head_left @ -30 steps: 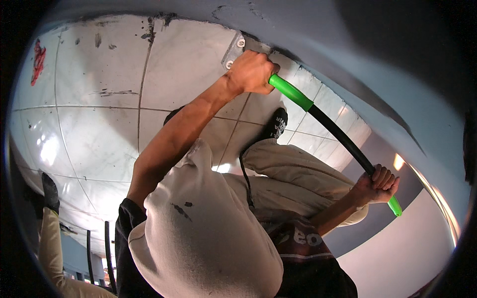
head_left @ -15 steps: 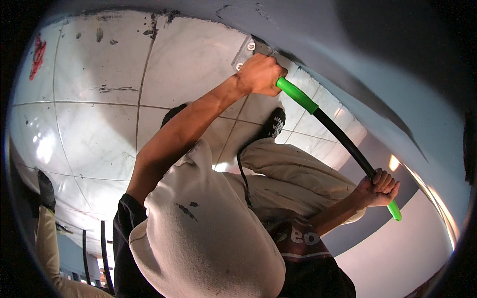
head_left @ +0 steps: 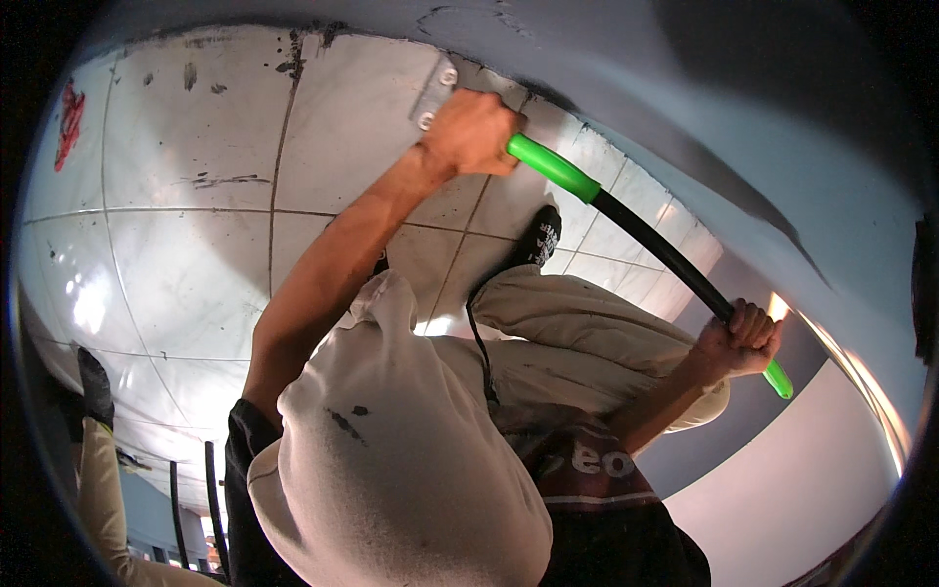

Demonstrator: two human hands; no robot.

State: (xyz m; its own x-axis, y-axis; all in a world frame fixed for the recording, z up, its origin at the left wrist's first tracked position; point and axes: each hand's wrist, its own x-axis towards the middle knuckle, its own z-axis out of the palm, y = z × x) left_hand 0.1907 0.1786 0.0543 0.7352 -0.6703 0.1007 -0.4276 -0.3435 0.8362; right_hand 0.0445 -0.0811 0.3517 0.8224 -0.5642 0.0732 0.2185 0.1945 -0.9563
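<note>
A long-handled scraper (head_left: 657, 242) with a black shaft, green grips and a bolted metal blade (head_left: 430, 93) slants across the view. My left hand (head_left: 474, 132) is closed round its lower end, close behind the blade. Toward the other end, my right hand (head_left: 740, 338) wraps the shaft just above the green end grip (head_left: 778, 379). The blade lies over white floor tiles (head_left: 362, 108) near the foot of the wall. Its scraping edge is too blurred to make out against the tile.
A blue-grey wall (head_left: 626, 68) curves along the far and right side. Dark smudges mark the tiles, and a red scrap (head_left: 68, 125) lies at far left. My bent beige-trousered knee (head_left: 411, 440) fills the lower middle. Another beige trouser leg (head_left: 103, 489) shows at lower left.
The scraper blade and my left hand have shifted left and slightly farther away, off the wall's foot. My right hand has risen a little with the shaft.
</note>
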